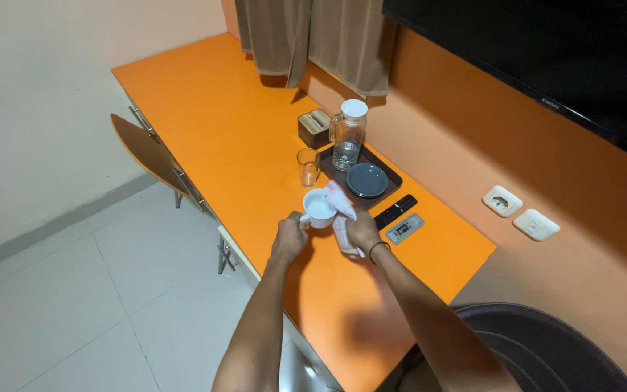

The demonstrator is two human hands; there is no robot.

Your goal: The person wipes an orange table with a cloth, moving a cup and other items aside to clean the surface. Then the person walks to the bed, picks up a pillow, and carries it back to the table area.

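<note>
Head view looks down on a long orange counter [212, 123] against an orange wall. Both hands meet over its near middle. The left hand [289, 238] is curled tight around the handle side of a white cup [319, 207], holding it just above the counter with its mouth tipped toward the camera. The right hand [362, 231] is closed on a pale cloth [341, 210]; one end of the cloth is pushed against the cup's rim and the other hangs below the fingers. Just beyond the cup stands an empty drinking glass [308, 167]. To its right a dark tray [393, 176] carries a glass jug [347, 136] with a white lid and a grey plate [367, 180]. Two remotes [400, 218] lie right of the hands.
</note>
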